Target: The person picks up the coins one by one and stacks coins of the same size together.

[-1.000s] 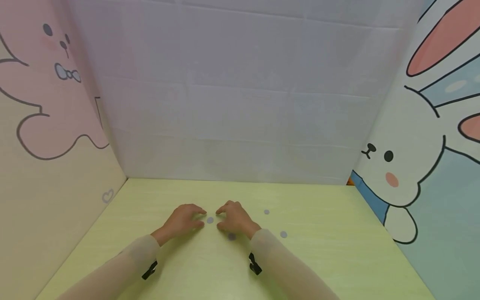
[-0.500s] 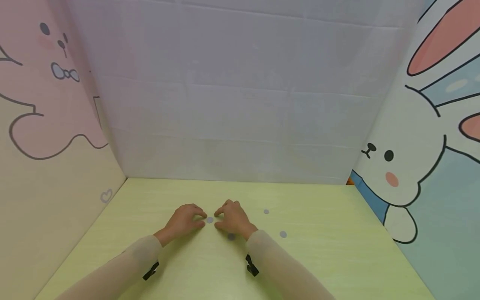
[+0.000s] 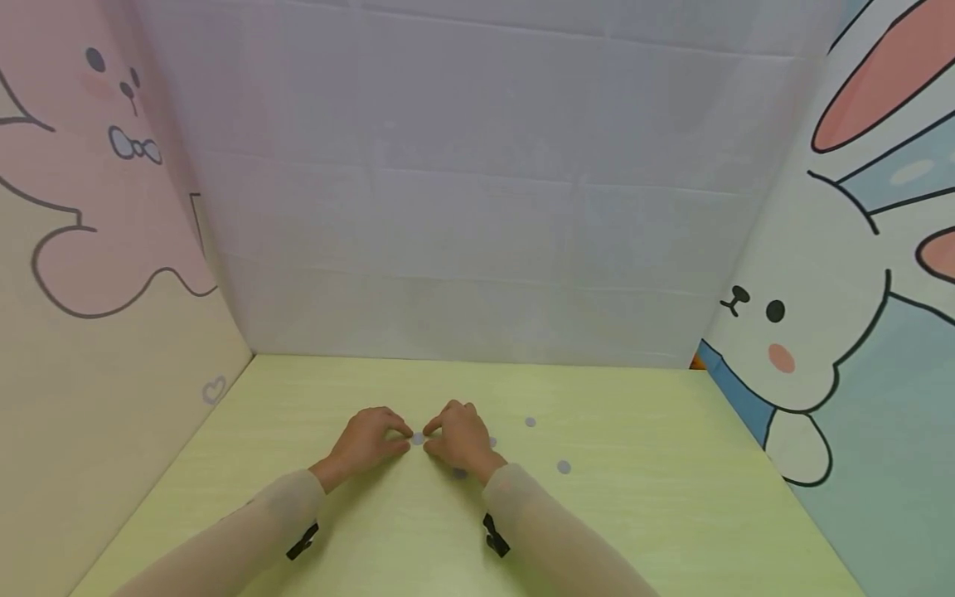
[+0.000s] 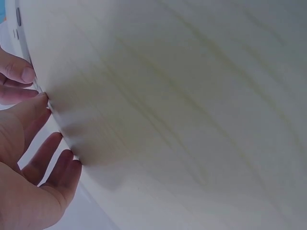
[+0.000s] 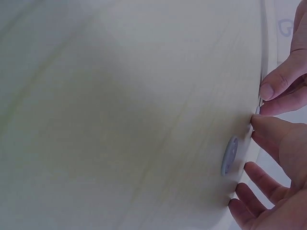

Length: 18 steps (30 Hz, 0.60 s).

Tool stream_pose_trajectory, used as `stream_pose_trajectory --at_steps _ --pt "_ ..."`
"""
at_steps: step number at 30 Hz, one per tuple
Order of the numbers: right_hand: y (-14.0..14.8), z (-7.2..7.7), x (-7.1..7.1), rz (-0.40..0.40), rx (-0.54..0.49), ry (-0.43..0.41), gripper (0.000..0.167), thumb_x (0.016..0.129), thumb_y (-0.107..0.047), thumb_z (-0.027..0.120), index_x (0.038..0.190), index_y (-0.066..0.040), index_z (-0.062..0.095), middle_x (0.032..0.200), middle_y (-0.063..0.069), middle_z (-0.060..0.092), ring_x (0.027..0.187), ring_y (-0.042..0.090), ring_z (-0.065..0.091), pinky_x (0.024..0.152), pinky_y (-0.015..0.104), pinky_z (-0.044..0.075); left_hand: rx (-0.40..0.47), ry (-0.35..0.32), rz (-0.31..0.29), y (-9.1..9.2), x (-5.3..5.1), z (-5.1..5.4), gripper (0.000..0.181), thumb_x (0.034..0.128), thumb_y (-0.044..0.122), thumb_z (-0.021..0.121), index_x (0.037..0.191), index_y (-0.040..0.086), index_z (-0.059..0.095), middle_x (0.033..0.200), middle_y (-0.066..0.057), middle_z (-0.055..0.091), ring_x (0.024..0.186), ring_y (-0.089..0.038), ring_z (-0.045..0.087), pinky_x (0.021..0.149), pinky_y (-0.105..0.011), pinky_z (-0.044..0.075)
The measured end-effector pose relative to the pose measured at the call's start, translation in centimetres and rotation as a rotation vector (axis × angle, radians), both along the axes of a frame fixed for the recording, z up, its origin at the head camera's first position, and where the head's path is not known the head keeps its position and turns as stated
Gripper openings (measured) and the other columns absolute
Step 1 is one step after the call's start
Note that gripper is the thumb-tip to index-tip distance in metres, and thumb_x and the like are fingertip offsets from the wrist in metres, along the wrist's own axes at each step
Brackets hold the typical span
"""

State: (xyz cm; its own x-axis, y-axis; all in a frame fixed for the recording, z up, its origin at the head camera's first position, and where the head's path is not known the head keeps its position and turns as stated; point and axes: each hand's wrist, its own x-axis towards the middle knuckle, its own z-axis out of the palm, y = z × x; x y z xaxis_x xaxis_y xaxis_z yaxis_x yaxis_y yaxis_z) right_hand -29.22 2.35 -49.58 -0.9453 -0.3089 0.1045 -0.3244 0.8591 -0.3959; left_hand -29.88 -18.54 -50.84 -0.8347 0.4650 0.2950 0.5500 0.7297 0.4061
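Note:
Between the two hands, a small grey disc [image 3: 418,439] lies flat on the pale green table [image 3: 358,531]. The left hand [image 3: 364,442] is at its left edge, thumb and fingers bent a little and apart, fingertips down at the tabletop. From the other side the right hand [image 3: 460,438] comes up to the disc, thumb and forefinger close to its edge; whether either hand touches it is hard to tell. In the right wrist view another disc [image 5: 230,155] lies beside the right hand [image 5: 283,167]. The left wrist view shows the left hand [image 4: 38,177] with fingertips on the surface.
More grey discs lie around the right hand: one [image 3: 460,473] below it, one [image 3: 492,442] partly behind its wrist, and two [image 3: 530,422] [image 3: 564,467] farther right. A pale curtain [image 3: 477,207] closes the back; printed side walls stand left and right.
The right hand has moved slightly left, closer to the disc, uncovering part of another disc at its wrist. The left hand has shifted slightly right, towards the middle disc.

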Motion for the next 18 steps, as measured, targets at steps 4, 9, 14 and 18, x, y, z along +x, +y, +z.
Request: stream_pose_trajectory --at_steps 4,9,14,18 --pt "-0.2 -0.1 0.1 -0.014 -0.004 -0.004 0.017 0.090 -0.030 0.085 0.106 -0.023 0.087 0.112 0.005 0.065 0.100 0.024 0.055 0.077 0.034 0.051 0.010 -0.003 0.010 0.1 0.2 0.1 0.009 0.0855 0.012 0.089 0.094 0.014 0.086 0.097 0.001 0.079 0.098 -0.026 0.073 0.089 -0.051 0.057" --pt "-0.2 -0.2 0.4 -0.010 -0.031 0.005 0.014 0.090 -0.029 0.086 0.103 -0.023 0.087 0.110 0.004 0.066 0.098 0.023 0.054 0.073 0.032 0.050 0.032 -0.028 0.031 0.2 0.6 0.3 0.008 0.0849 0.010 0.090 0.092 0.014 0.086 0.097 0.001 0.079 0.098 -0.026 0.073 0.088 -0.050 0.058" --pt "-0.3 -0.2 0.7 -0.002 -0.047 0.019 0.011 0.089 -0.028 0.088 0.098 -0.023 0.088 0.109 0.004 0.067 0.097 0.023 0.055 0.073 0.031 0.049 0.047 -0.036 0.038 0.2 0.9 0.4 0.008 0.0843 0.011 0.090 0.089 0.015 0.085 0.095 0.005 0.079 0.097 -0.024 0.073 0.087 -0.049 0.059" --pt "-0.4 -0.1 1.1 0.015 -0.063 0.021 0.008 0.089 -0.028 0.088 0.095 -0.023 0.088 0.106 0.003 0.068 0.094 0.021 0.054 0.070 0.028 0.047 0.052 -0.029 0.029 0.3 1.0 0.4 0.008 0.0837 0.012 0.091 0.088 0.017 0.085 0.092 0.007 0.078 0.095 -0.022 0.073 0.085 -0.047 0.060"
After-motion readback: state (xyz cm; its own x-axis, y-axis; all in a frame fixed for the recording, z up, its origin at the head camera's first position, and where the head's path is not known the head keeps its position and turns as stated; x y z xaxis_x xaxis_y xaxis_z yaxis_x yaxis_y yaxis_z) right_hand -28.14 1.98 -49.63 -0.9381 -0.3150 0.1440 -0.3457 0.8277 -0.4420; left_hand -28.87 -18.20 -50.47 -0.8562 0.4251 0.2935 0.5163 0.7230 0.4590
